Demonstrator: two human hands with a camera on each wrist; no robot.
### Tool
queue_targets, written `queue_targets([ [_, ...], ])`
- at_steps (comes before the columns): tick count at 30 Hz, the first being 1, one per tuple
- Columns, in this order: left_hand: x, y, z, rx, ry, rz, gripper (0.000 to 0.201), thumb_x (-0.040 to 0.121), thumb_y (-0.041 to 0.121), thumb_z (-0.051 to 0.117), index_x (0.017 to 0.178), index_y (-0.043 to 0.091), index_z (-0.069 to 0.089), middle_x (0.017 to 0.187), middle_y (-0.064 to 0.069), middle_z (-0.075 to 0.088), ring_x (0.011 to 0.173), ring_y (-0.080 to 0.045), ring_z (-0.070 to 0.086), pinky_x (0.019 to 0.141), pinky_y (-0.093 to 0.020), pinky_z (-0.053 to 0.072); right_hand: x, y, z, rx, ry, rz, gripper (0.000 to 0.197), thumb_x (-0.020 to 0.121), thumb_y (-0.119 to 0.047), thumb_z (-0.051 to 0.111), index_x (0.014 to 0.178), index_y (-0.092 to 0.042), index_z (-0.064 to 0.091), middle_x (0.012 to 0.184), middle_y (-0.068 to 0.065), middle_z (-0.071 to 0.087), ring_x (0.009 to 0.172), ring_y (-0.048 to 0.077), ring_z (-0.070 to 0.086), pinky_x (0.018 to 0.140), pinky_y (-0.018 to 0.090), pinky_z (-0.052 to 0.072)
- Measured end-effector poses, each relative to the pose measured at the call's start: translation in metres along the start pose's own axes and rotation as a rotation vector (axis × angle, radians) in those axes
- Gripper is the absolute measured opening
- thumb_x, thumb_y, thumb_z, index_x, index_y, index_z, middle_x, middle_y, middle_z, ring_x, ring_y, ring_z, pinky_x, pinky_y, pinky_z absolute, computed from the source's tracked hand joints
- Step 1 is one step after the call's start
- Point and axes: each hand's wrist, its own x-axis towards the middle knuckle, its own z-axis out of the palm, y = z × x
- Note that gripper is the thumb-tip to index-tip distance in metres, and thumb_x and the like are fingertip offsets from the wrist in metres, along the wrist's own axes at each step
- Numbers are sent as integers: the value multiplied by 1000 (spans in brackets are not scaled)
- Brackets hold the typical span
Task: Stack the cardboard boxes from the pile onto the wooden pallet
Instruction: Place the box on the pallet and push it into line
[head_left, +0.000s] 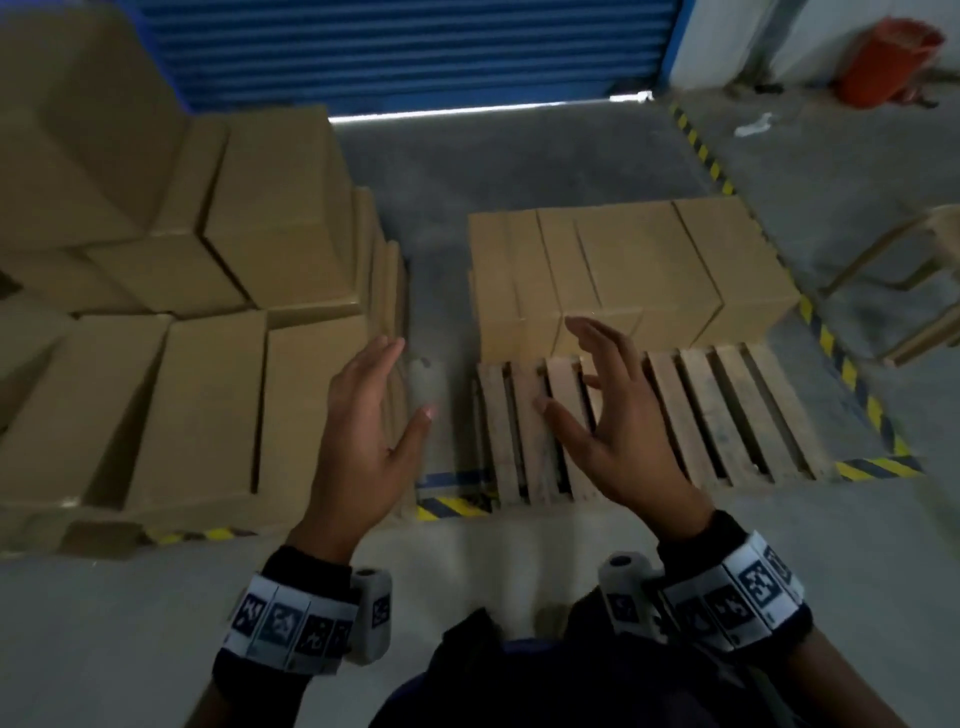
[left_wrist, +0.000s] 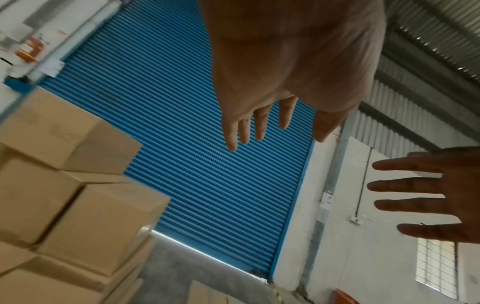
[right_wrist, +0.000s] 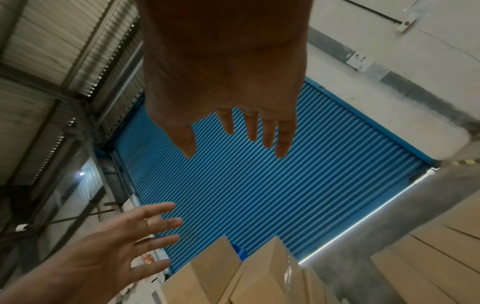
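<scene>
Both the left hand (head_left: 363, 415) and right hand (head_left: 597, 415) hang spread and empty between the pile of cardboard boxes (head_left: 208, 312) and the half-filled wooden pallet (head_left: 701, 415); these stiff, smooth, probably light boxes are best gripped by opposite sides.

The cardboard boxes of the pile (head_left: 171, 332) are plain matt brown card, smooth-faced; one in the left wrist view carries a strip of glossy clear tape (left_wrist: 145, 231) along its edge. The boxes on the pallet (head_left: 623, 270) look the same. The wooden pallet (head_left: 691, 415) is bare, rough, unpainted slats (scuffed and dull). The roller shutter (head_left: 415, 47) is ribbed blue-painted metal. The floor (head_left: 519, 166) is matt grey concrete. The wrist bands (head_left: 291, 629) are printed white panels on black cloth.
</scene>
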Motion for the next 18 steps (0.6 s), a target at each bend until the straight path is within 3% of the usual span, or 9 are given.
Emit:
queue_targets([
  [7, -94, -1, -53, 96, 164, -95, 61, 95, 38, 56, 144, 4, 47, 148, -15, 47, 140, -27, 41, 117, -33, 32, -53, -38, 21, 34, -133, -78, 69, 91, -49, 59, 147, -14, 40, 149, 1, 36, 138, 18, 40, 104, 47, 47],
  [12, -160, 11, -85, 148, 208, -207, 61, 94, 44, 53, 145, 11, 48, 152, -9, 43, 142, -16, 36, 113, -10, 22, -93, -57, 40, 104, -208, -109, 67, 91, -50, 59, 146, -16, 42, 147, -2, 38, 137, 17, 41, 103, 46, 47],
  [18, -215, -8, -110, 178, 167, -310, 54, 96, 33, 63, 144, 10, 51, 152, -12, 44, 143, -23, 38, 109, -4, 21, -128, -72, 80, 117, -316, -92, 67, 91, -47, 61, 148, -19, 38, 149, 1, 36, 134, 20, 43, 101, 49, 48],
])
